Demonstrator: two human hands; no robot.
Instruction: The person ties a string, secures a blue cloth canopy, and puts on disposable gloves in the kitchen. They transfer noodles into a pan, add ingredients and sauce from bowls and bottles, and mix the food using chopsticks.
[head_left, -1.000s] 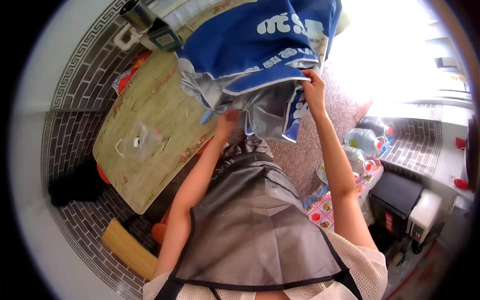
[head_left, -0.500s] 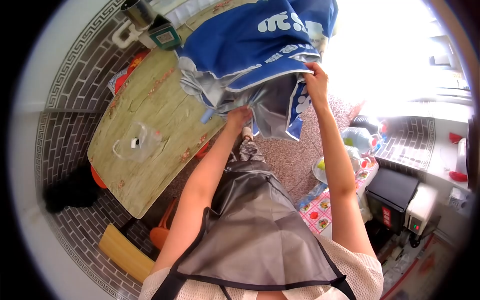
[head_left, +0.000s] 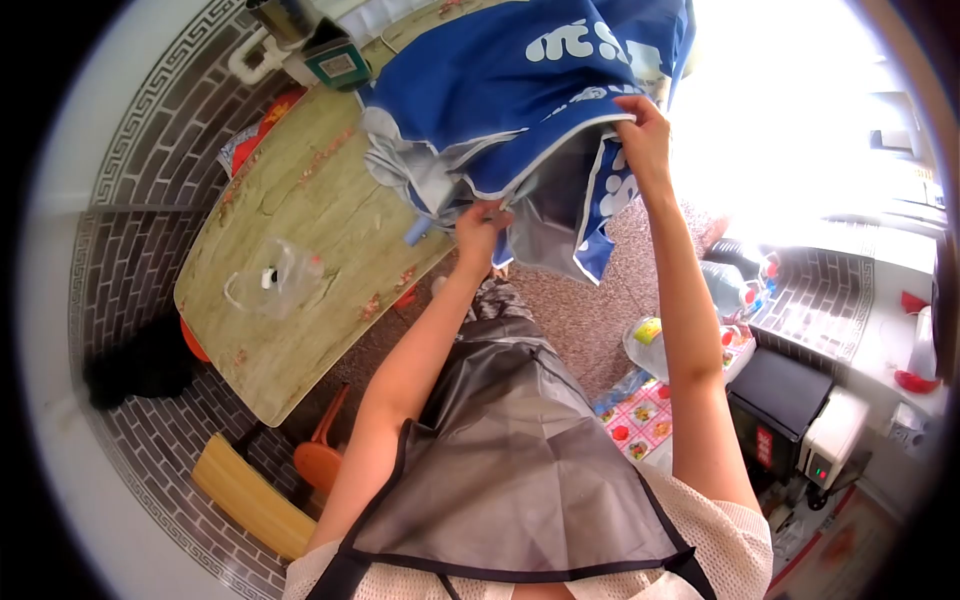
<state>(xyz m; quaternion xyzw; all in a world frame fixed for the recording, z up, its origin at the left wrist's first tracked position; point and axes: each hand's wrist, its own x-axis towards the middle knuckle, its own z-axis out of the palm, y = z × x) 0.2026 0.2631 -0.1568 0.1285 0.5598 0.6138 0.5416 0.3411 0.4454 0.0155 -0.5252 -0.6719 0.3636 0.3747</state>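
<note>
A large blue sheet with white lettering, white edging and a silver lining hangs in loose folds over the far end of the table and off its right side. My right hand pinches its edge at the upper right, holding the border lifted. Lower and to the left, my left hand is closed on another part of the edge, where the silver lining shows below the blue side. Folds hide the rest of the sheet's shape.
A clear plastic bag lies on the greenish table. At the table's back left stand a dark green box and a metal container. Plastic bottles and a black appliance are on the right; an orange stool is below the table.
My right hand has risen slightly, lifting the edge of the sheet. My left hand has shifted a little, and the blue border now drapes down to it, covering more of the lining.
</note>
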